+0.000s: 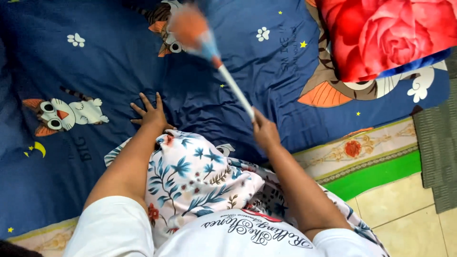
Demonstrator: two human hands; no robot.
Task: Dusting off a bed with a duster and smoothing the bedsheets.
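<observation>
Head view: your blue cat-print sheet (119,57) covers the bed, a rose pillow (385,33) at its upper right corner. Your left hand (150,114) lies flat on the sheet, fingers spread, holding nothing. Your right hand (264,131) grips a duster (209,47), its blurred orange head above the sheet.

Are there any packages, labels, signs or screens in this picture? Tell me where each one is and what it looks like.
No packages, labels, signs or screens are in view.
Closest things:
Blue bedsheet: faint dark lettering among cartoon cats, paw prints and stars.
White shirt: curly black script at the bottom edge.
Left hand: flat on the sheet.
Right hand: gripping a duster with a pale stick and blurred orange head.
</observation>
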